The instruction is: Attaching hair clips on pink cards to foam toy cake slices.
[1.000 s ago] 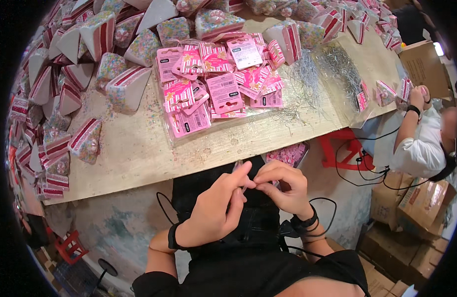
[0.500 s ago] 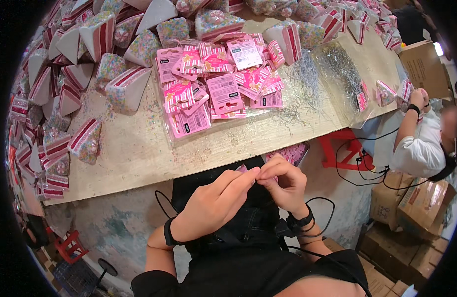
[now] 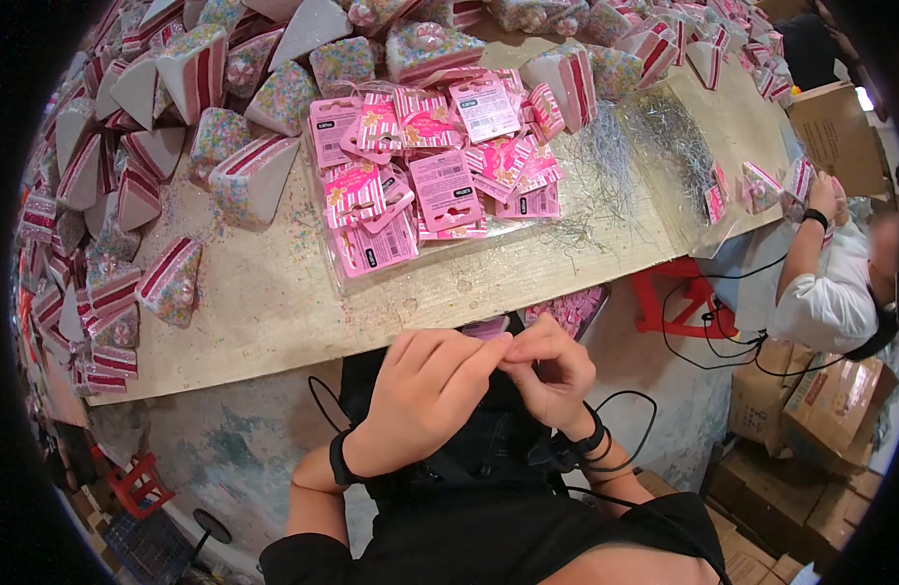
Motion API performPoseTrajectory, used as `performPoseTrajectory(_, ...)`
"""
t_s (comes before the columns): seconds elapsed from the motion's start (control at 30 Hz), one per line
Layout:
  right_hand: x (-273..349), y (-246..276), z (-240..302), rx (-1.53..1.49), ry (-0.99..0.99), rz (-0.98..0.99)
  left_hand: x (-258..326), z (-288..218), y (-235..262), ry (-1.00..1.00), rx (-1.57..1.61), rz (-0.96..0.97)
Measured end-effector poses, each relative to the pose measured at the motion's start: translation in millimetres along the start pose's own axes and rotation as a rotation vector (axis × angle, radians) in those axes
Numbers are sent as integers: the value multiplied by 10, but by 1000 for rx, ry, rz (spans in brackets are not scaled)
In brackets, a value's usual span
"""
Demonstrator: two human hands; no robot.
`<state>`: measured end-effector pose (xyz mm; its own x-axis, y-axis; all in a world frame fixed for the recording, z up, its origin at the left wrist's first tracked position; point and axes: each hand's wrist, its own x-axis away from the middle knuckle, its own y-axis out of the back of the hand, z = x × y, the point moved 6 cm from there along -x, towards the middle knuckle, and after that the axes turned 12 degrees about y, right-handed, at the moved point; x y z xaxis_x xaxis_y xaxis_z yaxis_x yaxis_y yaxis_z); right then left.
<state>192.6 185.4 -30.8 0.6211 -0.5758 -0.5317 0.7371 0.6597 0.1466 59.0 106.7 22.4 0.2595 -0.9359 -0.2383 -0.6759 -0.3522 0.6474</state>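
Note:
Above my lap, just off the table's near edge, both my hands meet fingertip to fingertip. My left hand [image 3: 432, 390] is closed, its back toward me. The edge of a pink card [image 3: 488, 329] shows past its fingers; the rest of the card is hidden. My right hand [image 3: 552, 375] makes a pinch against the left fingertips, and whatever it grips is too small to make out. On the table ahead lies a pile of pink printed cards [image 3: 445, 185] on clear plastic. Thin silvery wire ties [image 3: 605, 156] are heaped right of the cards.
Many decorative cake slices [image 3: 256, 180] with sprinkles cover the table's [image 3: 264, 322] left and far sides. Under the near edge sits a container of small pink pieces [image 3: 576, 310], beside a red stool [image 3: 664, 297]. At right are a co-worker's hand [image 3: 824, 195] and cardboard boxes [image 3: 839, 400].
My left hand has shifted slightly and turned its back more toward me. The right hand has dropped a little, still pinching. More of the pink card's edge shows.

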Motion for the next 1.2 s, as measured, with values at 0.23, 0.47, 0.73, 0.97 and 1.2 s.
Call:
performPoseTrajectory(0.23,-19,-192,7,-528,-206,-161,163,-143,-1,-243,-84,-170)
performPoseTrajectory(0.47,42,-118,-47,-389,-71,67,209,-98,-50,-301,27,-215)
performPoseTrajectory(0.73,1,-143,19,-417,-24,427,34,86,0,-271,-39,113)
performPoseTrajectory(0.97,73,-222,-28,-351,-38,536,105,136,-44,-248,-25,207)
performPoseTrajectory(1.2,77,-283,-29,-431,-48,556,285,109,26,-537,-158,37)
